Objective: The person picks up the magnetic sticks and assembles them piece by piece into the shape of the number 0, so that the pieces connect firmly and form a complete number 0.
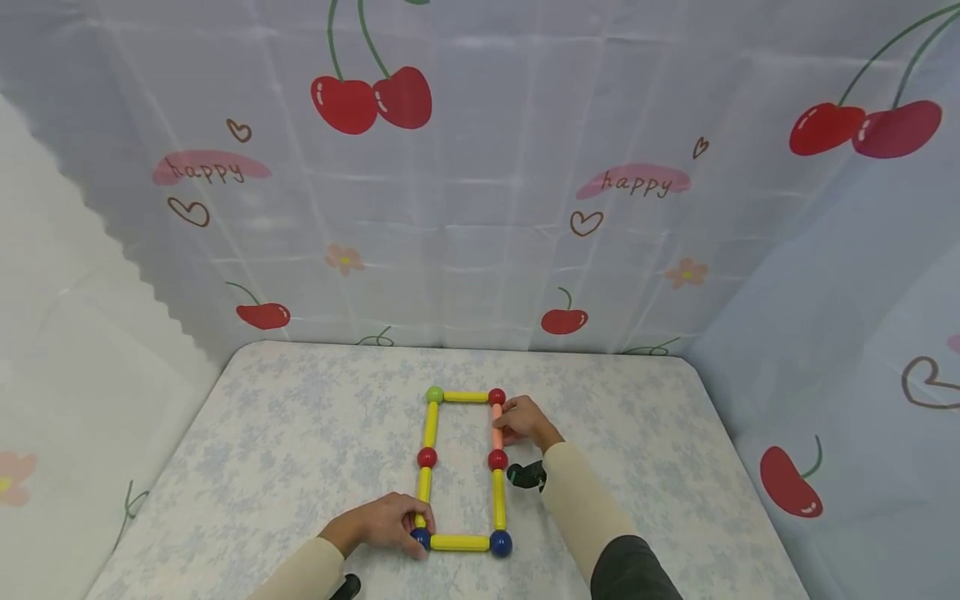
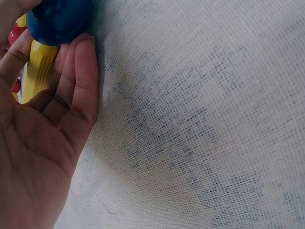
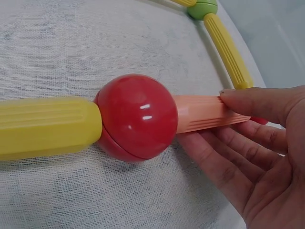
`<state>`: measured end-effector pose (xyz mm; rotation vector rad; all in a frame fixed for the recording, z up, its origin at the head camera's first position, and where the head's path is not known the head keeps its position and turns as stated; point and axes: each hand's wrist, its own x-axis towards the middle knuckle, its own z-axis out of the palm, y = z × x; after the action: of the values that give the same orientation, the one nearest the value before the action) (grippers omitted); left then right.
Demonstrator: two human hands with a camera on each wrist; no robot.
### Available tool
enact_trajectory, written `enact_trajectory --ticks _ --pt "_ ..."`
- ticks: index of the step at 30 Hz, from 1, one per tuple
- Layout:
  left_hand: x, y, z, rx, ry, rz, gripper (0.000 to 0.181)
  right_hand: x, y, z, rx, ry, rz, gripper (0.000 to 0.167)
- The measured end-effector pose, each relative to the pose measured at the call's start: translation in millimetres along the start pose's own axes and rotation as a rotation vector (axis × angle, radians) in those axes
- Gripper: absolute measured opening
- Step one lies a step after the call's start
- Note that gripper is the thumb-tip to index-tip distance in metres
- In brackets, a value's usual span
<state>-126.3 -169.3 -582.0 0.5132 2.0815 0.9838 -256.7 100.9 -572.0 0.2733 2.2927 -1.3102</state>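
A rectangular frame of ball connectors and sticks lies on the table. My left hand (image 1: 384, 521) grips the blue ball (image 2: 59, 21) at its near left corner, fingers beside the yellow stick (image 2: 39, 71) that joins it. On the far right side, my right hand (image 1: 528, 420) pinches a salmon-pink stick (image 3: 202, 112) between thumb and fingers. This stick sits between a red ball (image 3: 138, 117) midway along that side and another red ball (image 1: 497, 397) at the far right corner. A green ball (image 1: 435, 395) forms the far left corner.
Another blue ball (image 1: 500, 543) marks the near right corner, joined by a yellow stick (image 1: 460, 543). A third red ball (image 1: 427, 457) sits midway along the left side. The patterned tablecloth (image 1: 300, 433) extends around the frame; a cherry-print curtain (image 1: 480, 275) stands behind.
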Motion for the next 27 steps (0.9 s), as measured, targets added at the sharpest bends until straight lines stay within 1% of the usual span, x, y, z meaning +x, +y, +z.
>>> enact_trajectory --ticks 8,12,18,23,27 --pt "-0.3 0.0 1.0 -0.002 0.005 0.007 0.018 -5.4 -0.5 2.9 0.012 0.007 -0.032 0.032" --pt "-0.8 0.8 0.4 0.001 0.004 0.01 0.018 -4.5 1.2 4.8 0.015 0.021 -0.025 0.037" --pt "-2.4 3.2 -0.9 0.007 0.009 0.005 0.018 -1.6 2.3 8.6 0.041 0.032 0.0 0.039" --pt "-1.4 1.1 0.7 0.008 0.015 0.005 0.018 -1.6 5.0 9.9 0.069 0.041 0.01 0.038" --pt "0.1 -1.4 2.2 0.016 0.018 0.011 0.018 -1.8 7.3 10.1 0.086 0.038 -0.005 0.037"
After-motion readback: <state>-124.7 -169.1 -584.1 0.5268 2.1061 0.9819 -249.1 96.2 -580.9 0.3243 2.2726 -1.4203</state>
